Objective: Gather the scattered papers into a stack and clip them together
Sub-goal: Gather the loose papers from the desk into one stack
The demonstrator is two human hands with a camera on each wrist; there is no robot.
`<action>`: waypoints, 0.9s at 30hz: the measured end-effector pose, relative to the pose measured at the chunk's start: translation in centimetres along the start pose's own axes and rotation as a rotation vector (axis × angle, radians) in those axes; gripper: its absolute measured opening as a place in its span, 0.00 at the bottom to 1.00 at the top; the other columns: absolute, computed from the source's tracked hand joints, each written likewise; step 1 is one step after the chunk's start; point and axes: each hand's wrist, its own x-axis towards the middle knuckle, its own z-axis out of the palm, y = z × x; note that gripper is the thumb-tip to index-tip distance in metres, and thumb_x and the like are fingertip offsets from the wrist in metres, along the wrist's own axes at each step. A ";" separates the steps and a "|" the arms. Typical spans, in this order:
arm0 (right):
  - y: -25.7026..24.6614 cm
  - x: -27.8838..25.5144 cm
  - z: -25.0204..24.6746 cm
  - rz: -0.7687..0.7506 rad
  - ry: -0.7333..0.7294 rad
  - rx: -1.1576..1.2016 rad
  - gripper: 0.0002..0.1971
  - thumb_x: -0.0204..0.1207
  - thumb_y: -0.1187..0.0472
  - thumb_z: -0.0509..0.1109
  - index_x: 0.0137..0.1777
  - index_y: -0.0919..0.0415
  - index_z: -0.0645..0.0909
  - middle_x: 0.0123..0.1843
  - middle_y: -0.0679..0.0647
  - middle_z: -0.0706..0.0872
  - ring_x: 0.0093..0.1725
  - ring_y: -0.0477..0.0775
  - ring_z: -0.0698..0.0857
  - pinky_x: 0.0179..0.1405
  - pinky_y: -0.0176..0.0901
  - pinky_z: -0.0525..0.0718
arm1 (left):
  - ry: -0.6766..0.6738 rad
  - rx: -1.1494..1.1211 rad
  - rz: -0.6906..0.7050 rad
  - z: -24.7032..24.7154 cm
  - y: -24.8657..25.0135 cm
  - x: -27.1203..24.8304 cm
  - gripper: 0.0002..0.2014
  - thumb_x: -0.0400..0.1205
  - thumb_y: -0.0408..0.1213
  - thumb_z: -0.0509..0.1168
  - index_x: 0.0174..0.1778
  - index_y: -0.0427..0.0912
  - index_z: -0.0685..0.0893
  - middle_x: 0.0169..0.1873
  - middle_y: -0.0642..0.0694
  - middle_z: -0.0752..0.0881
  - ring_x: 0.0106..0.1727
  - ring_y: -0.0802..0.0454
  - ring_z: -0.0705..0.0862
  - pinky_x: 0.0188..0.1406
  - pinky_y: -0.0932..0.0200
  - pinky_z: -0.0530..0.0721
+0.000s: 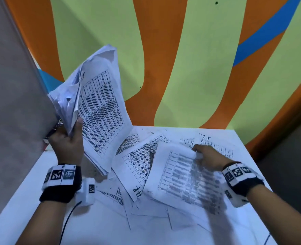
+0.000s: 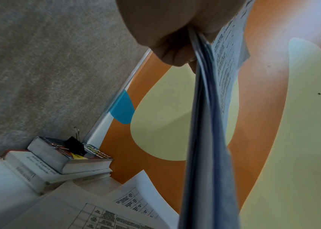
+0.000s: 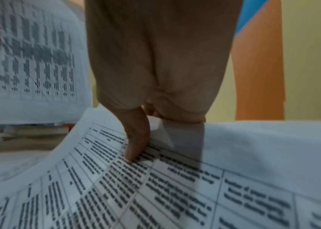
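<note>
My left hand (image 1: 70, 137) grips a bundle of printed sheets (image 1: 100, 110) upright above the table's left side; the left wrist view shows that bundle (image 2: 208, 139) edge-on, pinched between thumb and fingers. My right hand (image 1: 206, 156) pinches the far edge of one printed sheet (image 1: 185, 175) and holds it lifted and blurred over the loose papers (image 1: 137, 156) spread on the white table (image 1: 22, 200). In the right wrist view the thumb (image 3: 138, 139) presses on that sheet (image 3: 175, 193). A black binder clip (image 2: 76, 146) lies on top of the books.
Two stacked books (image 2: 57, 161) sit at the table's far left corner against a grey partition (image 1: 10, 94). An orange and green painted wall (image 1: 181, 59) stands right behind the table. A black cable (image 1: 66, 221) runs from my left wrist.
</note>
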 end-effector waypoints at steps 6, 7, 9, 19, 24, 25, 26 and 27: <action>-7.0 4.7 -5.4 -0.233 0.028 -0.269 0.09 0.74 0.68 0.69 0.51 0.73 0.83 0.50 0.65 0.86 0.48 0.65 0.85 0.45 0.54 0.82 | 0.049 0.008 -0.032 -0.7 -0.1 0.7 0.25 0.78 0.51 0.69 0.32 0.27 0.82 0.18 0.60 0.80 0.23 0.70 0.74 0.27 0.70 0.67; -8.5 5.7 -5.1 -0.256 0.019 -0.296 0.10 0.73 0.69 0.69 0.52 0.73 0.83 0.51 0.67 0.86 0.50 0.66 0.85 0.47 0.55 0.83 | 0.062 0.016 -0.029 -0.9 -0.1 0.8 0.27 0.78 0.52 0.69 0.32 0.26 0.82 0.19 0.53 0.79 0.25 0.64 0.73 0.26 0.67 0.67; -10.9 8.3 -3.4 -0.308 -0.020 -0.372 0.11 0.71 0.71 0.69 0.53 0.70 0.84 0.53 0.65 0.87 0.47 0.64 0.86 0.44 0.52 0.85 | 0.081 0.049 -0.030 -1.5 -0.4 1.1 0.27 0.78 0.52 0.69 0.31 0.26 0.81 0.24 0.41 0.78 0.30 0.53 0.73 0.26 0.63 0.68; -14.2 17.1 5.8 -0.427 -0.225 -0.656 0.29 0.74 0.65 0.64 0.75 0.49 0.73 0.76 0.55 0.72 0.74 0.61 0.70 0.68 0.64 0.69 | 0.130 0.169 -0.097 -3.0 -1.6 1.6 0.18 0.78 0.42 0.70 0.28 0.35 0.76 0.23 0.40 0.75 0.28 0.59 0.68 0.25 0.60 0.68; -13.1 16.7 5.6 -0.406 -0.131 -0.514 0.19 0.72 0.66 0.66 0.63 0.58 0.82 0.65 0.57 0.84 0.65 0.61 0.79 0.67 0.54 0.70 | 0.133 0.089 -0.166 -2.6 -2.5 1.7 0.15 0.77 0.44 0.71 0.33 0.35 0.81 0.25 0.45 0.79 0.29 0.65 0.69 0.27 0.72 0.69; -12.6 16.4 4.8 -0.418 -0.094 -0.421 0.17 0.70 0.68 0.66 0.58 0.58 0.83 0.62 0.58 0.86 0.62 0.62 0.82 0.64 0.52 0.75 | 0.143 0.026 -0.200 -2.5 -2.7 2.0 0.14 0.77 0.44 0.72 0.34 0.37 0.82 0.24 0.51 0.81 0.29 0.66 0.70 0.29 0.70 0.71; -12.0 16.2 3.6 -0.409 -0.059 -0.316 0.15 0.68 0.70 0.66 0.55 0.58 0.83 0.56 0.59 0.88 0.57 0.64 0.85 0.57 0.51 0.80 | 0.159 -0.041 -0.234 -2.4 -2.6 2.3 0.12 0.76 0.43 0.72 0.37 0.38 0.83 0.25 0.59 0.83 0.31 0.67 0.73 0.33 0.70 0.75; -11.4 15.8 2.0 -0.399 -0.017 -0.208 0.16 0.67 0.71 0.66 0.54 0.59 0.80 0.51 0.61 0.88 0.51 0.66 0.86 0.49 0.52 0.83 | 0.177 -0.091 -0.263 -2.5 -2.8 2.8 0.11 0.76 0.44 0.73 0.40 0.38 0.85 0.29 0.62 0.85 0.35 0.67 0.77 0.38 0.68 0.78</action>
